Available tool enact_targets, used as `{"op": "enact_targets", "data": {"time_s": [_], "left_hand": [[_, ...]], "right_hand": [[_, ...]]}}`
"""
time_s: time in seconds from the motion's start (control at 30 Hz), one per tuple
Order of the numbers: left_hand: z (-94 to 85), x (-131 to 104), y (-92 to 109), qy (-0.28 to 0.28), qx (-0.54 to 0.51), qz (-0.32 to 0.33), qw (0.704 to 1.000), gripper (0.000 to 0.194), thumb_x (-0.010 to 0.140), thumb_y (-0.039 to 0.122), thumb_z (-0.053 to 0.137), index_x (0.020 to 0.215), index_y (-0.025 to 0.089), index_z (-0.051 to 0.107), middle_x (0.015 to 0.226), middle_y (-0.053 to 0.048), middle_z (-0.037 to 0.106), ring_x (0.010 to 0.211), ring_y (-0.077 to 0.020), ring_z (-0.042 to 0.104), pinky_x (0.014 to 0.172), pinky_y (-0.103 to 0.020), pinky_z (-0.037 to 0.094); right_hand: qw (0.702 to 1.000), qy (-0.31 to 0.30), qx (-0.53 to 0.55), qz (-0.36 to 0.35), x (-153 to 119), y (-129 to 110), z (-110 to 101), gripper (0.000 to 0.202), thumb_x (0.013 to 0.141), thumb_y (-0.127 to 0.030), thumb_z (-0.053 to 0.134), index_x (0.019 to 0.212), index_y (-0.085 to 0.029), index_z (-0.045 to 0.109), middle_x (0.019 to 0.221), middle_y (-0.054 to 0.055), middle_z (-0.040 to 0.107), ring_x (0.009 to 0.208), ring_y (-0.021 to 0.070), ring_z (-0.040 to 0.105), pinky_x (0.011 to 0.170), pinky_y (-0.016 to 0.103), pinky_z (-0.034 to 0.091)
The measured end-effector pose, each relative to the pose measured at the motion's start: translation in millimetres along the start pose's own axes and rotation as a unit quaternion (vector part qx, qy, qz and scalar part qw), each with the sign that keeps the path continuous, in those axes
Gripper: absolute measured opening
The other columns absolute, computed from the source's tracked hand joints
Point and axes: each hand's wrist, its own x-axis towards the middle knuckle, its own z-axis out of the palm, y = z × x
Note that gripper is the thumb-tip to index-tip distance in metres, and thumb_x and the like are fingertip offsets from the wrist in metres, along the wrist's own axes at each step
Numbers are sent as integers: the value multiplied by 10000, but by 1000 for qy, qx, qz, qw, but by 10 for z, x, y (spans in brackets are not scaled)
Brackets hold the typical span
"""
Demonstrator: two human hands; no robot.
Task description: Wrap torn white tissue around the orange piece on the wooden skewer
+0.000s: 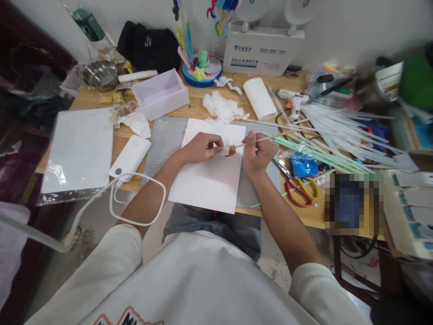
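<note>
- Open lilac box (161, 93) at 11 o'clock from the white sheet (203, 185); metal bowl (100, 75) farther out at 10, its contents hard to read.
- Blue-rimmed round dish (202, 77) at 12 o'clock, bearing pastel shapes, among them a yellow star (199, 73).
- Clear plastic bag with a blue packet (304, 164) in it, at 3 o'clock, just above the scissors (302, 192).
- Wooden table (193, 95), with a grey cutting mat (165, 135) under the white sheet; a white power bank (131, 157) at 9 o'clock, a glue gun (293, 100) at 2, pale strips (338, 128) between 2 and 3. A pale wall stands behind.
- Left hand (203, 148): fingertip grip closed on a small pale piece (223, 151), over the white sheet's upper part.
- Right hand (259, 151): grip closed round a thin wooden stick (283, 134), whose 9 o'clock end meets a small orange bit (232, 152) beside the pale piece.
- Whether stick and orange bit are joined cannot be told; pixels mask something near 4 o'clock, and the right-hand shelf runs out of view.
</note>
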Motion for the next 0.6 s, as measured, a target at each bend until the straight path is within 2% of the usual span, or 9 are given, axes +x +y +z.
{"op": "enact_targets", "data": {"time_s": [0.17,0.3,0.43,0.6], "left_hand": [[-115,-48,-26,-29,-18,5,999,124,852,237,638,836,152,726,623,13,650,572,-102,613,607,-216,432],[-154,-70,-33,-39,-81,12,996,183,865,305,665,879,140,744,691,-7,683,579,-94,617,597,-204,461],[-95,-52,-63,-56,-93,20,994,216,870,302,671,962,141,781,770,-34,730,613,-97,626,623,-209,488],[-6,-20,-155,-36,-40,45,997,223,858,245,647,982,150,807,759,-30,748,588,-95,588,596,-215,442]], "right_hand": [[999,-32,24,-16,5,-70,-3,534,1014,-513,434,616,-210,619,470,-33,519,481,88,500,560,278,357],[998,-58,24,-13,-2,-75,-2,543,1012,-532,425,618,-212,618,479,-30,534,487,89,513,570,276,369],[998,-64,17,4,-7,-69,3,560,1001,-570,429,623,-208,630,479,-30,539,486,89,516,570,277,361],[999,-33,15,30,-2,-20,7,571,1007,-577,405,649,-206,650,474,-35,523,482,86,503,566,271,363]]}}
